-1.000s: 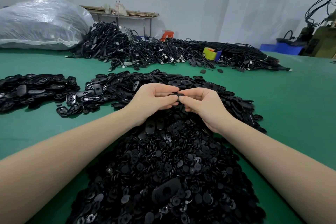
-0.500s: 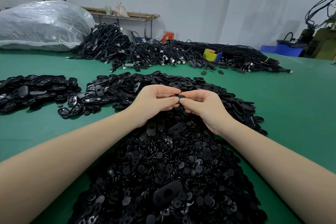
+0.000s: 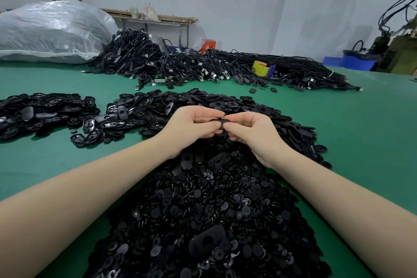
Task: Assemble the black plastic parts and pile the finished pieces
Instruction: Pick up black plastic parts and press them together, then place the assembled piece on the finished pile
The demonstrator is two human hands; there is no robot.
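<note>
Nearest you, a heap of small round black plastic discs (image 3: 203, 216) covers the green table (image 3: 361, 133), with one oval black plastic shell (image 3: 206, 242) lying on top. Above its far edge, your left hand (image 3: 189, 126) and right hand (image 3: 250, 132) meet, fingers curled, both pinching one small black oval plastic part (image 3: 220, 122) between thumbs and fingertips. Beyond lies a spread of black oval shells (image 3: 158, 108); a separate pile of black oval pieces (image 3: 45, 108) sits left. Farther back: tangled black cables (image 3: 191, 63) and a clear plastic sack (image 3: 52, 31).
</note>
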